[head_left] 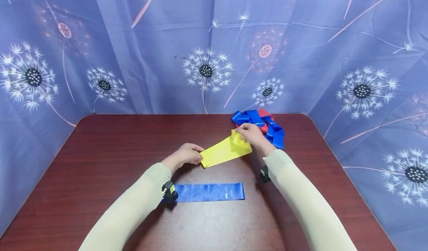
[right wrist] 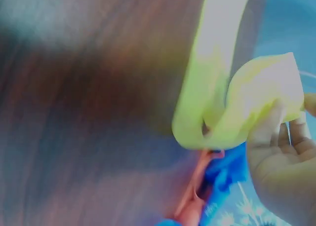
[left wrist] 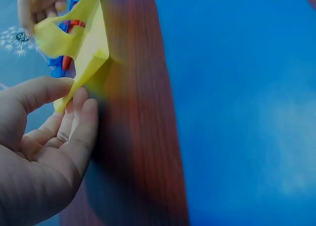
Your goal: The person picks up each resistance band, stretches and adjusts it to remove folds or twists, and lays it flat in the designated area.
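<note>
A yellow resistance band (head_left: 220, 153) stretches between my two hands over the middle of the table. My left hand (head_left: 187, 154) pinches its left end between thumb and fingers, as the left wrist view shows up close. At the other end, my right hand (head_left: 251, 134) pinches a raised, folded-over part of the band. In the right wrist view the yellow band (right wrist: 197, 88) bends in a loop below the fingers. Nearer me, a blue resistance band (head_left: 210, 192) with printed marks lies flat, its left end partly hidden by the left wrist camera.
A loose heap of blue and red bands (head_left: 276, 134) lies at the table's back right, just beyond my right hand. The dark red wooden table (head_left: 100, 161) meets a dandelion-print curtain (head_left: 160, 57) at the back and sides.
</note>
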A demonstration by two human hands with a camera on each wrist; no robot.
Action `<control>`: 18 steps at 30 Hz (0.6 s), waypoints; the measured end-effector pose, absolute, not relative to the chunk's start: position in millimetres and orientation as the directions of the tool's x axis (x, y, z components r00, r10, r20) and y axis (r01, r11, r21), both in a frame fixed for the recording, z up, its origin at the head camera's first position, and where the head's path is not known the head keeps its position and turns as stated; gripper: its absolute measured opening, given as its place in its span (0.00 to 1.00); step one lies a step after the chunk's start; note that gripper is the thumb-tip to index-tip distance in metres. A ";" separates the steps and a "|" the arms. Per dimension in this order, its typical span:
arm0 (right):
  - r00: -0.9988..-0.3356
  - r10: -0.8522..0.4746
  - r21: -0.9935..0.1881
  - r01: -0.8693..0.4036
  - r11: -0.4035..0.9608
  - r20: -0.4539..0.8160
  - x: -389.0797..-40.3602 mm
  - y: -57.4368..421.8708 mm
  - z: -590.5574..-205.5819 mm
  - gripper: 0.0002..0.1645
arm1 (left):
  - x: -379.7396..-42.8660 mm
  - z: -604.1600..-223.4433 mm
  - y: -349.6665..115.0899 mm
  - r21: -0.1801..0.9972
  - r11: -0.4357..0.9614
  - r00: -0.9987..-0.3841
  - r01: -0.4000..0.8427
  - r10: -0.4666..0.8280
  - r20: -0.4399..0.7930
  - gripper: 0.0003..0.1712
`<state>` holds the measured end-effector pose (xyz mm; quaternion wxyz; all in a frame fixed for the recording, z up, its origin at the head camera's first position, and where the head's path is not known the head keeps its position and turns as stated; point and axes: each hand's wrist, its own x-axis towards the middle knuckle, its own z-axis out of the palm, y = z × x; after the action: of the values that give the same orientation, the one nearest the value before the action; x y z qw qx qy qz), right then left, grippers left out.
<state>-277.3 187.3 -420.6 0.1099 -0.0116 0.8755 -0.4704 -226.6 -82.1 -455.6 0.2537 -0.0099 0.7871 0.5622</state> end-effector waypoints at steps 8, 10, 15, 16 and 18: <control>-0.971 -0.132 -0.842 0.102 0.530 -0.201 -272.9 215.2 -410.4 0.14 | -229.4 -453.0 -103.5 0.882 0.341 -0.877 -0.326 0.240 -0.417 0.29; -0.970 -0.125 -0.818 0.102 0.566 -0.207 -271.1 219.6 -411.0 0.14 | -230.5 -452.9 -106.9 0.886 0.317 -0.879 -0.338 0.228 -0.418 0.29; -0.967 -0.093 -0.779 0.132 0.613 -0.237 -268.5 229.1 -413.3 0.15 | -230.8 -451.9 -113.6 0.888 0.291 -0.882 -0.356 0.209 -0.422 0.30; -0.967 -0.083 -0.775 0.142 0.616 -0.243 -268.2 231.1 -413.5 0.15 | -230.6 -451.7 -115.3 0.887 0.298 -0.883 -0.352 0.208 -0.420 0.30; -0.964 -0.069 -0.768 0.160 0.621 -0.256 -268.0 235.5 -413.3 0.14 | -230.4 -451.4 -119.2 0.885 0.314 -0.886 -0.345 0.202 -0.417 0.31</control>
<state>-268.0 235.5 -413.3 0.1315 0.0254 0.8906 -0.4347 -230.4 -119.2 -451.4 0.2342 -0.0463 0.7759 0.5840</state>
